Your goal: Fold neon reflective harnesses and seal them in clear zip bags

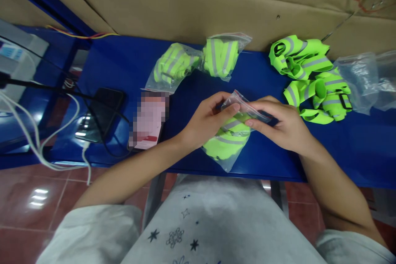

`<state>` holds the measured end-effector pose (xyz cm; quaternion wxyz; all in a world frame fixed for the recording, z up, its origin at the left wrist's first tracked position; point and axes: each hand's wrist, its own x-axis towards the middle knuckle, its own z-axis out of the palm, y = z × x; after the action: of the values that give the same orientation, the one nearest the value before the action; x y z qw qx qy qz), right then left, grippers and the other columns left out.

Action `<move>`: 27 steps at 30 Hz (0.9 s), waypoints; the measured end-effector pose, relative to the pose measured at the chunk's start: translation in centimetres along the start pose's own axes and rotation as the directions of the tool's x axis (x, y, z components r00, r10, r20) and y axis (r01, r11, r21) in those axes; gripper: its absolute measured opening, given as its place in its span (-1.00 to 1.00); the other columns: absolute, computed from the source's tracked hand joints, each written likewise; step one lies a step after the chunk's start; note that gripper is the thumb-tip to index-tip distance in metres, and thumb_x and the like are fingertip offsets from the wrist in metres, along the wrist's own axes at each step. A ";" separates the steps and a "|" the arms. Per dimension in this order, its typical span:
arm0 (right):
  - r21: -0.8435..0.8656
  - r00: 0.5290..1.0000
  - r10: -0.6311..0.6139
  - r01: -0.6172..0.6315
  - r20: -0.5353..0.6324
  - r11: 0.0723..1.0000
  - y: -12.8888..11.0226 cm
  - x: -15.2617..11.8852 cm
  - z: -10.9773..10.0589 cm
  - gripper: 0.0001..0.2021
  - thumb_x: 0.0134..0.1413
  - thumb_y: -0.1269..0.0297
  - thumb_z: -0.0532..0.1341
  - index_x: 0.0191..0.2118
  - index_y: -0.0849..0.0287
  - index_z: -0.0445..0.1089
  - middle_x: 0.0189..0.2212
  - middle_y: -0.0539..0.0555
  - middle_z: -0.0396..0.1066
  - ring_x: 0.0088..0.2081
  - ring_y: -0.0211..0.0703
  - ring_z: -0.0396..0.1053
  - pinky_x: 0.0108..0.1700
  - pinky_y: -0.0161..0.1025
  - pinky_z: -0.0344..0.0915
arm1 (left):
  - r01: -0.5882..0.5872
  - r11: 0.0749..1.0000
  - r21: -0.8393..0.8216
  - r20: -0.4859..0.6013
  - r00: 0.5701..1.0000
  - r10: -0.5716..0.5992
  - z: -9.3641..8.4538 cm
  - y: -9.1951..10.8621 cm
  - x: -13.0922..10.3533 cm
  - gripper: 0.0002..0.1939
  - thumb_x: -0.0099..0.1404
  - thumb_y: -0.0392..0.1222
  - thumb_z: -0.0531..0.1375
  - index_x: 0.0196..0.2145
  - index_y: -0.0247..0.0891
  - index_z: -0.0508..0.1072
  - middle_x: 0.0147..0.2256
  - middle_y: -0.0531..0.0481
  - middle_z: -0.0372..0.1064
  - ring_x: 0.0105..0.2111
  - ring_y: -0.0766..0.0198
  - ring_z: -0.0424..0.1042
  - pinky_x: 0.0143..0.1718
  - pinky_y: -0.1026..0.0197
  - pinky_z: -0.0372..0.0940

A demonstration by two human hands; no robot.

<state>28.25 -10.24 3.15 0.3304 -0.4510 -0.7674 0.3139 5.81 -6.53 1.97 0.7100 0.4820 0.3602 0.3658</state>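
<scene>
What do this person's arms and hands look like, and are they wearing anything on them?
The left hand and right hand are bare human hands, without gloves. The wrists and forearms are uncovered too. Loose, plain, pale grey sleeves end near the elbows; the matching garment has dark stars and a snowflake printed on its front.

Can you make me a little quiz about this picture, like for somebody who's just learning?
1. How many filled bags lie beyond the held bag?
2. True or false: only the left hand touches the held bag.
3. Which of these lie farthest right? A: phones; B: flat clear bags; C: loose green straps.

Key:
1. Two.
2. False; the left hand and right hand both pinch it near the top.
3. B.
</scene>
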 end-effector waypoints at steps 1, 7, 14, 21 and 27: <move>-0.003 1.000 0.006 -0.006 -0.014 1.000 -0.2 -0.1 0.0 -0.64 0.28 0.23 0.37 0.16 -0.04 0.51 0.07 0.03 0.58 0.05 -0.09 0.55 0.15 -0.16 0.46 | 0.015 0.999 -0.033 -0.005 1.000 -0.015 0.0 0.2 0.0 -0.72 0.25 -0.01 0.42 -0.22 -0.24 0.54 -0.23 0.01 0.49 -0.22 0.28 0.44 -0.16 0.24 0.31; 0.334 0.986 0.120 -0.152 0.116 0.930 -0.5 0.0 0.1 -0.53 0.37 0.26 0.28 0.33 0.04 0.32 -0.02 0.07 0.61 -0.03 -0.16 0.60 0.02 -0.23 0.53 | 0.177 0.977 -0.122 0.026 0.984 -0.175 0.0 0.9 0.1 -0.60 0.07 -0.15 0.51 -0.22 -0.19 0.43 -0.25 0.09 0.49 -0.23 0.30 0.49 -0.14 0.23 0.33; 0.054 0.999 0.044 -0.045 0.010 0.998 -0.3 0.3 -0.6 -0.55 0.28 0.29 0.36 0.25 0.04 0.42 -0.04 0.04 0.61 -0.02 -0.16 0.58 0.11 -0.25 0.48 | 0.314 0.947 -0.060 0.186 0.936 -0.299 -0.1 0.1 0.4 -0.62 0.21 0.12 0.43 -0.17 -0.21 0.62 -0.19 -0.04 0.59 -0.19 0.20 0.55 -0.11 0.16 0.39; 0.008 0.996 0.053 -0.054 0.065 0.999 0.0 0.1 -0.7 -0.59 0.36 0.24 0.29 0.28 0.00 0.41 -0.04 0.03 0.61 -0.09 -0.16 0.60 -0.01 -0.26 0.52 | 0.259 0.956 -0.138 0.056 0.966 -0.254 -0.3 0.2 0.2 -0.68 0.12 -0.02 0.49 -0.24 -0.26 0.64 -0.27 -0.03 0.57 -0.31 0.27 0.51 -0.23 0.21 0.36; -0.158 0.980 -0.074 0.045 -0.183 0.986 -0.2 0.3 -0.8 -0.57 0.24 0.20 0.39 0.21 0.01 0.46 0.05 0.13 0.52 0.00 -0.02 0.51 0.10 -0.06 0.46 | 0.185 0.968 -0.171 -0.031 0.981 -0.193 -0.3 0.6 0.3 -0.66 0.06 -0.04 0.53 -0.25 -0.23 0.63 -0.30 -0.01 0.55 -0.35 0.26 0.47 -0.27 0.19 0.36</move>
<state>28.61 -9.88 3.86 0.3752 -0.4794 -0.7677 0.2001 5.55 -5.93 2.44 0.7708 0.3755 0.3891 0.3368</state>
